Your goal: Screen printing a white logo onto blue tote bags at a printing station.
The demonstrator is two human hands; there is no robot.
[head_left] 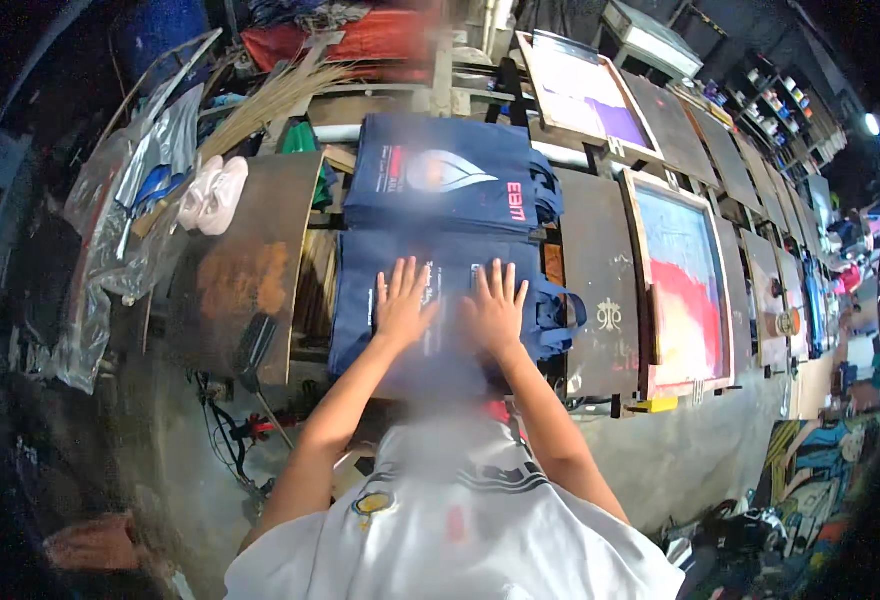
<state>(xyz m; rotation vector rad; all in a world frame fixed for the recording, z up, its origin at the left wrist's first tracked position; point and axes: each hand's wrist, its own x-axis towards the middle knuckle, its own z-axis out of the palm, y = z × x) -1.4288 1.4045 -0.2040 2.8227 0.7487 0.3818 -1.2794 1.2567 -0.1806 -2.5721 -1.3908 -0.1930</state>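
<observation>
Both my palms lie flat on a navy blue fabric tote bag (425, 345), on top of what looks like a stack. My left hand (403, 303) rests left of the bag's middle with its fingers spread. On the right half lies my right hand (497, 306), fingers also stretched out. The bag's handles (563, 315) stick out to the right. Just beyond sits a second stack of navy tote bags (440, 175) with a white leaf-shaped print and red lettering. A blurred vertical band hides part of both bags.
Pale pink shoes (213, 195) stand on a brown board (230, 270) at the left, by clear plastic sheeting (100, 290). Framed printing screens (685, 280) and dark boards (600, 290) run off to the right. A bicycle (245, 430) stands below the left board.
</observation>
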